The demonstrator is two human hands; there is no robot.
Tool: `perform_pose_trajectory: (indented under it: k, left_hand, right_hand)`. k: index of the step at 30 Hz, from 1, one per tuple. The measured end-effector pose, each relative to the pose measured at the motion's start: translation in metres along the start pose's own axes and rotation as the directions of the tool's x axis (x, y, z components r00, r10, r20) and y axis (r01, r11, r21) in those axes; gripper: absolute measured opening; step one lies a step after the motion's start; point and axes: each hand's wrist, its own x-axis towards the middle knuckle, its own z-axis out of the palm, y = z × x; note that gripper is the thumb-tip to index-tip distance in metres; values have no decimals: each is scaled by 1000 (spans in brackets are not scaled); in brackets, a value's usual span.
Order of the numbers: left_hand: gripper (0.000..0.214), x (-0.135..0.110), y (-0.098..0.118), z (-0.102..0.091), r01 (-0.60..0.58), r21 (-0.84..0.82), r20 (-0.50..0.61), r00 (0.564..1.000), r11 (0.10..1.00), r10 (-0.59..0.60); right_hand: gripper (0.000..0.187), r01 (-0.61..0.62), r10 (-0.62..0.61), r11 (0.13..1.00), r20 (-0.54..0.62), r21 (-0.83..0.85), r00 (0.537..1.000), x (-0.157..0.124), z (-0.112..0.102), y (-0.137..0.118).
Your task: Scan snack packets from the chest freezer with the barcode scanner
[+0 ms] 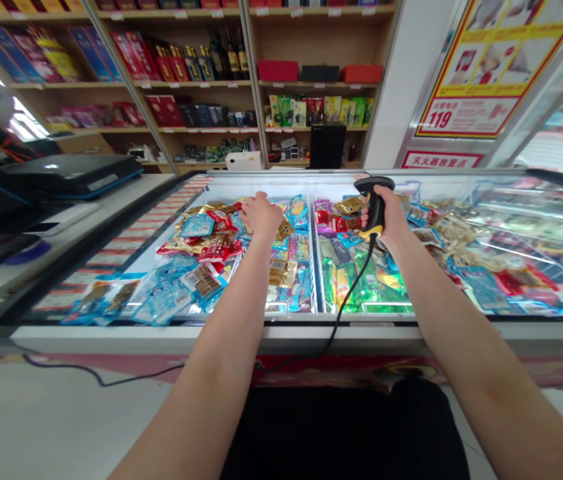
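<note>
My right hand is wrapped round the handle of a black and yellow barcode scanner, held upright over the right half of an open chest freezer. Its black cable hangs down over the freezer's front edge. My left hand reaches into the left half, fingers curled down among the packets; what they grip, if anything, is hidden. Red and blue wrapped ice-cream packets lie under and beside it. Green packets lie below the scanner.
A metal divider splits the freezer into baskets. A sliding glass lid covers its right end. A counter with a black device stands at the left. Wooden shelves of boxed goods line the back wall. A poster hangs at the right.
</note>
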Motion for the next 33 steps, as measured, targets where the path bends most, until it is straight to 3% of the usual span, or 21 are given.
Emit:
perform_pose_trajectory:
  k: [2, 4, 5, 7, 10, 11, 13, 16, 19, 22, 27, 33]
  left_hand:
    - [40, -7, 6, 6, -113, 35, -4, 994, 993, 113]
    - [39, -15, 12, 16, -287, 19, 78, 956, 958, 284]
    - [39, -19, 16, 22, -386, -5, 145, 912, 922, 383]
    - [41, -28, 21, 34, -565, -58, 280, 782, 823, 557]
    - [50, -40, 24, 49, -709, -95, 437, 601, 699, 669]
    - [52, -43, 24, 52, -726, -95, 477, 567, 681, 671]
    - [52, -46, 23, 54, -734, -81, 527, 543, 675, 654]
    - [46, -45, 25, 50, -736, -47, 509, 564, 675, 650]
    - [43, -43, 29, 44, -717, -25, 448, 615, 697, 648]
    - [41, -43, 32, 43, -635, -6, 457, 686, 773, 566]
    - [31, -43, 34, 46, -528, -23, 474, 742, 849, 474]
    - [48, -37, 36, 43, -333, -136, 463, 811, 933, 357]
  right_hand:
    - [31, 23, -22, 999, -35, 41, 999, 2, -2, -1]
    - [32, 46, -42, 996, -62, 73, 997, 5, -5, -1]
    - [32, 55, -49, 995, -74, 86, 996, 7, -6, -1]
    - [34, 61, -51, 992, -89, 108, 995, 9, -8, -1]
    - [34, 51, -38, 991, -103, 124, 994, 11, -8, -2]
    - [33, 46, -33, 991, -109, 123, 993, 11, -7, -2]
    - [33, 42, -27, 992, -123, 120, 992, 10, -5, -4]
    - [33, 41, -24, 992, -138, 123, 990, 8, -4, -5]
    - [33, 37, -20, 991, -130, 126, 991, 7, -3, -5]
    - [32, 35, -24, 993, -105, 109, 994, 5, -1, -3]
    - [32, -2, 3, 999, -22, 45, 1000, -1, 4, 2]
    - [28, -21, 27, 998, 105, -55, 994, -9, 13, 13]
